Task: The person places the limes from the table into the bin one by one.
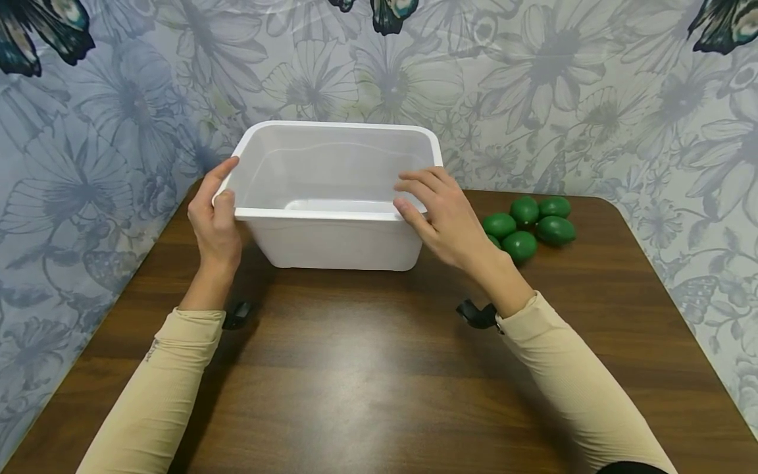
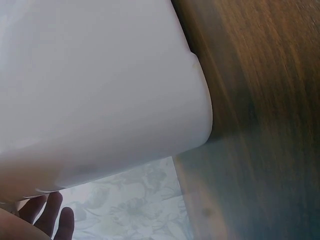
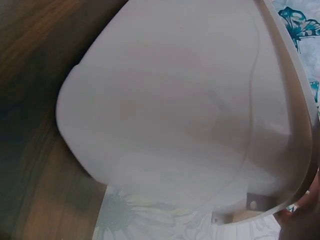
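A deep white plastic tub [image 1: 331, 243] stands upright at the back of the table, its hollow facing up. On its left side my left hand [image 1: 216, 224] holds the rim, with index finger and thumb along the edge; the other fingers are hidden in the head view. Fingertips [image 2: 50, 215] show beside the tub's outer wall in the left wrist view. Over the right front corner lies my right hand [image 1: 441, 214], fingers loosely bent across the rim and thumb apart from them. The right wrist view shows the tub's outer wall [image 3: 165, 110] and only a sliver of that hand.
Several glossy green, lime-like fruits [image 1: 520, 246] lie in a cluster on the table, right of the tub and behind my right forearm. The brown wooden table [image 1: 355, 382] meets a flower-patterned wall covering [image 1: 533, 85] at its back and sides.
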Action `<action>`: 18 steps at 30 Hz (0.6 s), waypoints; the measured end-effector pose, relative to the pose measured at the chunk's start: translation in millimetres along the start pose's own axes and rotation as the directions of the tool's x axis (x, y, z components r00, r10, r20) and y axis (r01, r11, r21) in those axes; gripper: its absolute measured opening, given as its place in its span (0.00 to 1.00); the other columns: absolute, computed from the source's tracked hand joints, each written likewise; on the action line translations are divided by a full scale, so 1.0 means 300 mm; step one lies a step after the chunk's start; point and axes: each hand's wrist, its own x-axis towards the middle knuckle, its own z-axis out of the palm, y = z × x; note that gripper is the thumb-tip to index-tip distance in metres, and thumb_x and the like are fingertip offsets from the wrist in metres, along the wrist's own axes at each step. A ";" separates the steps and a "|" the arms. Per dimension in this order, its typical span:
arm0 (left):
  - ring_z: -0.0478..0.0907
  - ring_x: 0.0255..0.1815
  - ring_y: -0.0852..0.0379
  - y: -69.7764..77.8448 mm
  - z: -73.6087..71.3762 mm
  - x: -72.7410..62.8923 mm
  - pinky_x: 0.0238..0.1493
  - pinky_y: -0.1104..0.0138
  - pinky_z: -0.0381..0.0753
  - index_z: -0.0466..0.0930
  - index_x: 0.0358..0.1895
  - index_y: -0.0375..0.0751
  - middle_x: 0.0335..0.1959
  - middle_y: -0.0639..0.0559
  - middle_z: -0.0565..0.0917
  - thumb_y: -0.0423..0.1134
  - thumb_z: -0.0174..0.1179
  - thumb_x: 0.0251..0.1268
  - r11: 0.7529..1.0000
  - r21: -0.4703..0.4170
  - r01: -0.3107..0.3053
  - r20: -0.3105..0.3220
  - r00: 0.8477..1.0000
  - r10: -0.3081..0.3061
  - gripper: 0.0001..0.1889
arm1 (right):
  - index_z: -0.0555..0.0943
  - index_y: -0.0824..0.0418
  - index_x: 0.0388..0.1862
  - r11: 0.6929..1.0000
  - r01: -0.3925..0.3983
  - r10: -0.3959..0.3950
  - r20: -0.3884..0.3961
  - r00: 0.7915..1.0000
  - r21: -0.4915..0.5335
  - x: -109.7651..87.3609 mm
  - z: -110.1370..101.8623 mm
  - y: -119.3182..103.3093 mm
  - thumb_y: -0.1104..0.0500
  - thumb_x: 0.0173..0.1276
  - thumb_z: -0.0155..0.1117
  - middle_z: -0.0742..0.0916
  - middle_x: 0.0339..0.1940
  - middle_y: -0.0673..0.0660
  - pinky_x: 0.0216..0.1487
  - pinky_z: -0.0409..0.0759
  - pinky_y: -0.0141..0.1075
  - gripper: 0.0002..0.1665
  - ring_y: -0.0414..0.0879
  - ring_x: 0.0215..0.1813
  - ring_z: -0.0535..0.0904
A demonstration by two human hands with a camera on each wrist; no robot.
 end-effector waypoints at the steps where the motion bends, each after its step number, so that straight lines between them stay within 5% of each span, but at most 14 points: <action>1: 0.83 0.54 0.52 -0.002 0.000 -0.001 0.51 0.69 0.78 0.86 0.64 0.46 0.62 0.46 0.87 0.40 0.44 0.63 1.000 -0.001 -0.002 0.000 1.000 0.002 0.29 | 0.83 0.61 0.65 1.000 0.002 -0.001 -0.031 1.000 0.006 -0.005 -0.002 0.005 0.43 0.85 0.50 0.83 0.69 0.58 0.73 0.69 0.49 0.28 0.54 0.71 0.73; 8: 0.83 0.54 0.52 -0.007 0.009 -0.008 0.51 0.68 0.78 0.87 0.63 0.48 0.62 0.49 0.87 0.41 0.44 0.63 1.000 -0.005 0.002 0.011 1.000 -0.002 0.29 | 0.70 0.60 0.79 0.998 -0.038 0.049 -0.229 0.972 0.053 -0.044 -0.036 0.057 0.42 0.83 0.49 0.81 0.71 0.61 0.73 0.70 0.52 0.35 0.57 0.71 0.74; 18: 0.83 0.55 0.52 -0.013 0.008 0.002 0.52 0.68 0.77 0.87 0.63 0.48 0.62 0.47 0.87 0.40 0.44 0.64 1.000 -0.016 -0.007 0.005 1.000 0.007 0.29 | 0.73 0.65 0.75 0.986 -0.159 0.168 -0.246 0.955 0.056 -0.140 -0.076 0.149 0.48 0.83 0.54 0.82 0.69 0.62 0.69 0.73 0.53 0.31 0.58 0.69 0.76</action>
